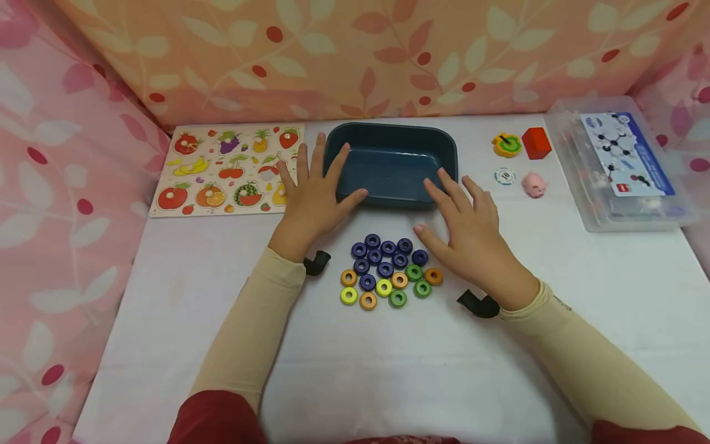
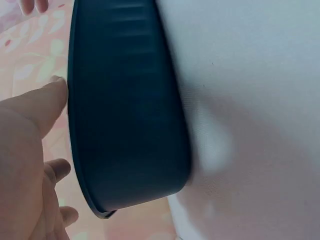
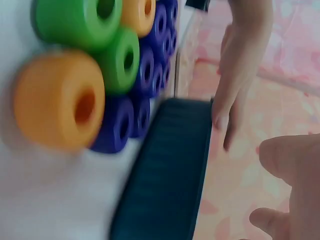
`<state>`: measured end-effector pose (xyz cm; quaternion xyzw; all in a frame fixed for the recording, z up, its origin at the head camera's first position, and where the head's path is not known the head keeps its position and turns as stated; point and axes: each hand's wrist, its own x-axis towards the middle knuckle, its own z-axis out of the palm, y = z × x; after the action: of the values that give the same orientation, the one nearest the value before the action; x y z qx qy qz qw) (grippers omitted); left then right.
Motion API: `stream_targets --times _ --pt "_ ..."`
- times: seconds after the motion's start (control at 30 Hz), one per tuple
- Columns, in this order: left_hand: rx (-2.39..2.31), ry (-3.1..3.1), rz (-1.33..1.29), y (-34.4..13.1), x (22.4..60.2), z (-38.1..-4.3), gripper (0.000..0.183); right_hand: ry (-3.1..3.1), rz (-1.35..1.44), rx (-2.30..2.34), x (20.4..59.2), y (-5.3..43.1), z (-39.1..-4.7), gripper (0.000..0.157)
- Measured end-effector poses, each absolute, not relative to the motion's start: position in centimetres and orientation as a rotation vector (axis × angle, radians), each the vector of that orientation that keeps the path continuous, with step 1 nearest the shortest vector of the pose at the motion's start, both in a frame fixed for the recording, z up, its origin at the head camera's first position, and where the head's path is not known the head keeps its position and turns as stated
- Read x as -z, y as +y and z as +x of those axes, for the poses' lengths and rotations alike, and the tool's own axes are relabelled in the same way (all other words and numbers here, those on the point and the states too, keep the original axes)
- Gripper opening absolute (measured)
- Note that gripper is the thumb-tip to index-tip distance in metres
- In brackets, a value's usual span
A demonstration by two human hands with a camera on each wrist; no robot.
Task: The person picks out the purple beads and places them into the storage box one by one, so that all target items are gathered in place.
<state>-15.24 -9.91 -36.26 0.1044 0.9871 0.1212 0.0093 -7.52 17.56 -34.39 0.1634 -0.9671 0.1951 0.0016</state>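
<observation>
A dark teal plastic tray (image 1: 391, 200) stands behind a cluster of ring-shaped beads. Over its left end my left hand (image 1: 317, 194) hovers with spread fingers, and nothing is held. Near the tray's front right corner my right hand (image 1: 471, 237) is spread too, also holding nothing. The beads lie flat with holes up: several purple beads (image 1: 385, 269) at the back, with green beads (image 1: 423, 288), orange beads (image 1: 349, 278) and yellow beads (image 1: 349, 296) toward the front. In the left wrist view the thumb overlaps the tray's rim (image 2: 71, 125).
Back left lies a wooden fruit puzzle board (image 1: 233, 166), partly under the left fingers. At right sit a red block (image 1: 536, 143), a yellow-green pepper-like toy (image 1: 506, 145), a round chip (image 1: 505, 176) and a pink pig (image 1: 534, 184). Beyond them lies a clear plastic case (image 1: 599, 213).
</observation>
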Motion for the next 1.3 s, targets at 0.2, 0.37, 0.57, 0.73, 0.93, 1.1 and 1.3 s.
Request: stream_targets --times 0.2,0.37,0.57,0.73,0.93,1.1,1.3 --pt "-0.42 3.003 0.252 -9.8 35.8 -16.0 0.097 -2.985 0.658 -0.64 35.3 16.6 -6.1 0.073" --pt "-0.477 2.901 0.176 -9.1 34.7 -16.4 0.101 -2.995 0.739 -0.691 36.2 16.0 -6.1 0.052" --pt "-0.531 2.825 0.111 -8.7 34.0 -16.7 0.102 -3.072 0.823 -0.806 36.9 15.5 -7.4 0.032" --pt "-0.595 2.832 0.091 -8.3 34.2 -16.9 0.101 -3.213 0.761 -0.845 37.1 15.3 -8.3 0.028" --pt "-0.694 2.814 0.074 -8.0 34.1 -17.0 0.105 -3.245 0.756 -0.859 37.2 15.2 -9.0 0.029" --pt "-0.71 2.819 0.072 -8.1 34.1 -17.1 0.107 -3.278 0.791 -0.855 36.5 14.6 -9.6 0.028" --pt "-0.694 2.819 0.08 -8.1 34.3 -17.2 0.11 -3.281 0.827 -0.918 33.0 14.1 -10.2 0.032"
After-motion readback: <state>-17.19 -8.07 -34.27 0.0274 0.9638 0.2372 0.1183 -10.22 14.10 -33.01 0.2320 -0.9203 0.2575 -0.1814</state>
